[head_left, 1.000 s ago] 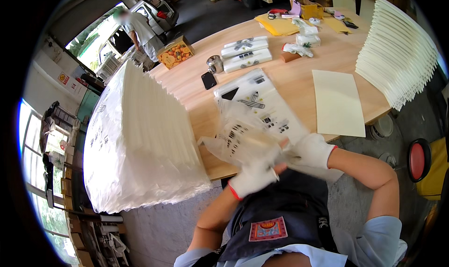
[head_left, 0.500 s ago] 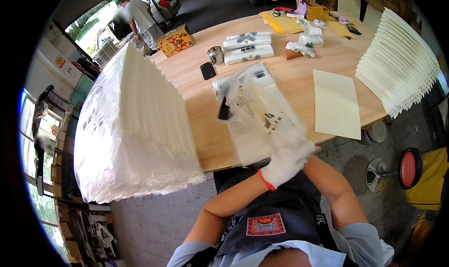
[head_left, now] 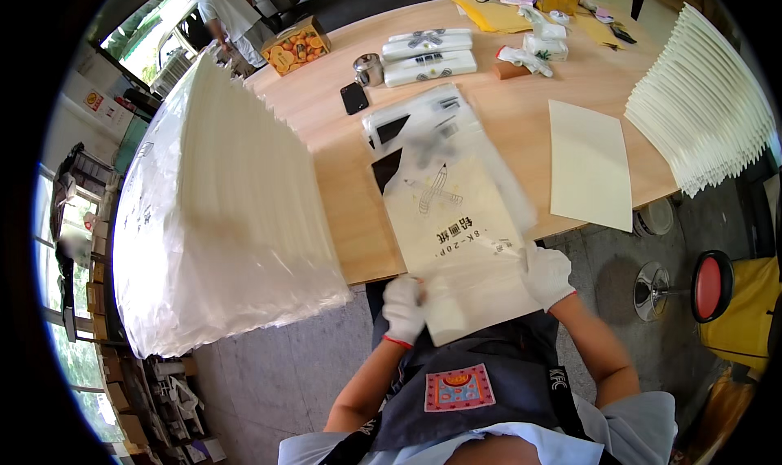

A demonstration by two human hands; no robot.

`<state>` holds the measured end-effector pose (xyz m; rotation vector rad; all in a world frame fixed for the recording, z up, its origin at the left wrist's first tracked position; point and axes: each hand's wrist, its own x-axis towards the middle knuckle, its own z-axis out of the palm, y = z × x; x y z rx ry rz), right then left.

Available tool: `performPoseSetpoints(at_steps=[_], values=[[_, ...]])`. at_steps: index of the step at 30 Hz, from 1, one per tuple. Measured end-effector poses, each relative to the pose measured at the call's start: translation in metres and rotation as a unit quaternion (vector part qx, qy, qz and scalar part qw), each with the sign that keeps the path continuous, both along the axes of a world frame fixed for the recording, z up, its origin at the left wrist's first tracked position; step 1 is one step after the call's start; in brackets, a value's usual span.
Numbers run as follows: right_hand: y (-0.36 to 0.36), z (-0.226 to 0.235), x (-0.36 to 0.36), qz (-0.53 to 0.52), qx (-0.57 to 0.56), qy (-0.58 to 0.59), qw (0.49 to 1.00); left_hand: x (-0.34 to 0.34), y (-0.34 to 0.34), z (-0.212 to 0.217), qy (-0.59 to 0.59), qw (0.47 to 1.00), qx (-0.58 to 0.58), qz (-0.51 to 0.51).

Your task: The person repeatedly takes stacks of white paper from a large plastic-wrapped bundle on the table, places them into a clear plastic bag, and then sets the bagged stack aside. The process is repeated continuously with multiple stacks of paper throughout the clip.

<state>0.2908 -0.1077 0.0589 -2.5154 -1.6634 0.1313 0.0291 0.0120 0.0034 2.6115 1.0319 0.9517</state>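
Note:
A clear plastic bag (head_left: 452, 216) printed with crossed pencils lies in front of me, with cream paper (head_left: 456, 318) inside. Its near end reaches past the table edge over my lap. My left hand (head_left: 403, 308), in a white glove with a red cuff, is closed at the bag's near left edge. At the right edge, my gloved right hand (head_left: 547, 274) grips the bag, its fingertips partly hidden. Beneath and beyond lies a stack of similar clear bags (head_left: 432, 106) with black corners.
A tall plastic-wrapped paper stack (head_left: 244, 196) stands left. A cream sheet (head_left: 588, 163) and a fanned paper stack (head_left: 700, 98) are at right. Farther back are a phone (head_left: 354, 98), metal cup (head_left: 368, 70), white packs (head_left: 429, 67) and orange-printed box (head_left: 296, 47). Another person (head_left: 232, 17) stands beyond the table.
My hands, crossed together at the bag's near right before, are now apart at its two sides. The bag lies flatter and nearer to me, with the paper plainly showing inside.

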Motion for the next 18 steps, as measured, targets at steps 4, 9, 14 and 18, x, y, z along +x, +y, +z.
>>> performPoseSetpoints(at_steps=[4, 9, 14, 18], values=[[-0.03, 0.014, -0.017, 0.079, -0.027, 0.02, 0.996, -0.028, -0.014, 0.024, -0.099, 0.962, -0.233, 0.102], [-0.078, 0.057, -0.038, 0.173, -0.348, 0.167, 0.906, -0.071, -0.081, 0.065, -0.038, 0.957, -0.282, -0.049], [-0.05, 0.002, 0.037, -0.017, -0.319, 0.521, 0.791, -0.058, -0.063, 0.074, -0.086, 0.971, -0.214, -0.061], [-0.026, -0.077, -0.003, -0.061, 0.027, 0.661, 0.748, -0.038, -0.046, 0.091, -0.114, 0.98, -0.159, 0.03]])
